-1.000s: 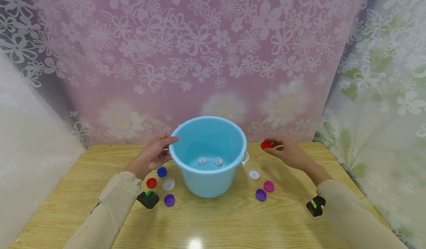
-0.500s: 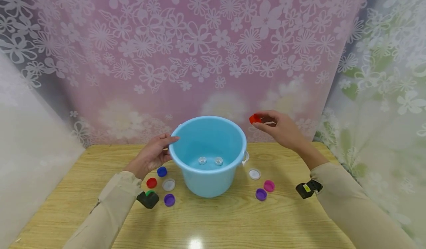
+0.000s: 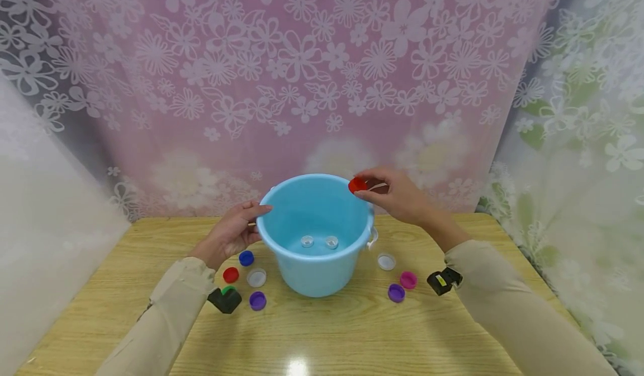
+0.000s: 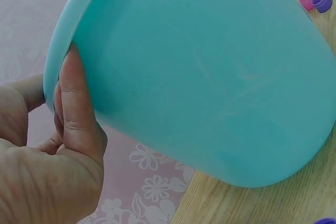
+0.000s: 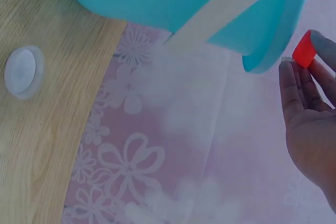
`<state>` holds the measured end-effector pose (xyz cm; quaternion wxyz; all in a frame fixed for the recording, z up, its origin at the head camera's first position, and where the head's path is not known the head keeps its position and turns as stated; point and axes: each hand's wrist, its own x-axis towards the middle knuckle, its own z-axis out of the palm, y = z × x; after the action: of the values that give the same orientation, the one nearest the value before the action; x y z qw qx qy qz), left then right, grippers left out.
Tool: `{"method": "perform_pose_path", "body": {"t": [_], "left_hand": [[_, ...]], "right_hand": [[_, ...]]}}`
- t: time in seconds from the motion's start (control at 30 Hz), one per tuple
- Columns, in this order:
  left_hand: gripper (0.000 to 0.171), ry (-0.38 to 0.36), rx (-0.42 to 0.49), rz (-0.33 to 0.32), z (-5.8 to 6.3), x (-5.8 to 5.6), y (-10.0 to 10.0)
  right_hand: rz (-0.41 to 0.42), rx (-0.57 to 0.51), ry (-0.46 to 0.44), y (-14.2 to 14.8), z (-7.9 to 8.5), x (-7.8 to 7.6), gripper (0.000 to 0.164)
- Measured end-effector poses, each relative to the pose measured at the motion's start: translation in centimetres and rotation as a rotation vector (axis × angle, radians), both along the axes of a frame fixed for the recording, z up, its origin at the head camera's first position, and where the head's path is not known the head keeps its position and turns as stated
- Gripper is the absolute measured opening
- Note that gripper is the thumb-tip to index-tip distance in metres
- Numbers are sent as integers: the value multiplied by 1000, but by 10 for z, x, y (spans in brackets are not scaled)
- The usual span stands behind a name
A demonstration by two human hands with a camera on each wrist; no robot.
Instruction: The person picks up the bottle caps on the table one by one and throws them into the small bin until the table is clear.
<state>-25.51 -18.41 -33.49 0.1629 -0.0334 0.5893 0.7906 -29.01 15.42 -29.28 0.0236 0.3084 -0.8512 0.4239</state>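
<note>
A light blue bucket (image 3: 316, 275) stands upright on the table, with two clear caps (image 3: 307, 242) lying on its inside floor. My left hand (image 3: 232, 233) grips the bucket's left rim, thumb over the edge and fingers beneath it, as the left wrist view also shows. Between thumb and fingertips my right hand (image 3: 397, 194) pinches a red bottle cap (image 3: 358, 185) just above the bucket's right back rim. In the right wrist view the red cap (image 5: 304, 50) is beside the rim, apart from it.
Left of the bucket lie blue (image 3: 246, 258), red (image 3: 231, 275), purple (image 3: 258, 300), clear (image 3: 256, 277) and partly hidden green (image 3: 228, 289) caps. On its right are white (image 3: 386, 261), pink (image 3: 408, 279) and purple (image 3: 396, 293) caps. A floral curtain (image 3: 322, 85) hangs behind the table.
My right hand has lifted the red cap from beyond the bucket's right side and carried it left to the rim. My left hand has stayed on the rim.
</note>
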Motion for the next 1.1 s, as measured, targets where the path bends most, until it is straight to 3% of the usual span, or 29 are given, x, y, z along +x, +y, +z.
{"method": "perform_pose_path", "body": {"t": [0.57, 0.87, 1.1], "left_hand": [[18, 8, -4, -3, 2, -2, 2], [18, -1, -32, -9, 1, -1, 3], [19, -17, -32, -13, 3, 0, 1]], "right_hand": [[69, 159, 124, -41, -4, 3, 38], [105, 279, 215, -48, -15, 2, 37], [97, 361, 167, -51, -15, 1, 39]]}}
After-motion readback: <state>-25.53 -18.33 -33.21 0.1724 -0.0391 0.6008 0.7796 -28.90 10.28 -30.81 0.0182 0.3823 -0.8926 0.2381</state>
